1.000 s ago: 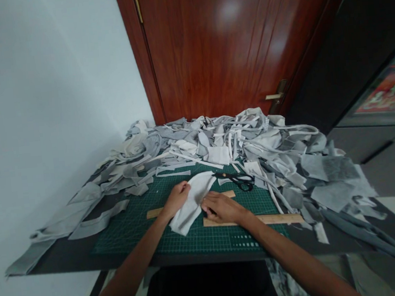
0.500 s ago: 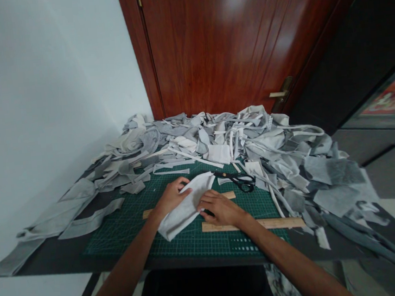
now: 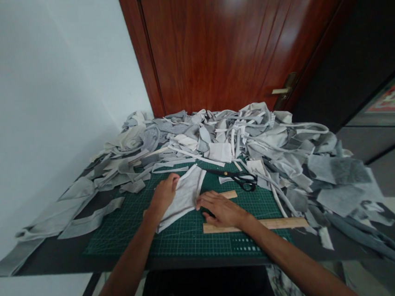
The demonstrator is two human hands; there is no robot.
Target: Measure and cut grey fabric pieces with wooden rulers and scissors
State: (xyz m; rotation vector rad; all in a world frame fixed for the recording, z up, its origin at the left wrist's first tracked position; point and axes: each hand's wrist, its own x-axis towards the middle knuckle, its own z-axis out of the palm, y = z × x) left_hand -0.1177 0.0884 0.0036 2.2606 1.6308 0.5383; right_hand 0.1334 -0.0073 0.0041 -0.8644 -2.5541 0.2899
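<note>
Dark bench (image 3: 71,258) against a white wall, red-brown door (image 3: 222,43) behind it. Green gridded cutting mat (image 3: 188,235) at centre, grey and white fabric offcuts (image 3: 252,138) heaped across the back and right. White cloth piece (image 3: 184,196) lies flat mid-mat. Left hand (image 3: 163,196) and right hand (image 3: 220,208) press on it, each grip open, fingers flat. Wooden ruler (image 3: 278,224) under the right wrist; black scissors (image 3: 237,177) just behind.

Scissors (image 3: 237,178) lie on the mat (image 3: 192,234), right of the cloth piece (image 3: 184,196).
</note>
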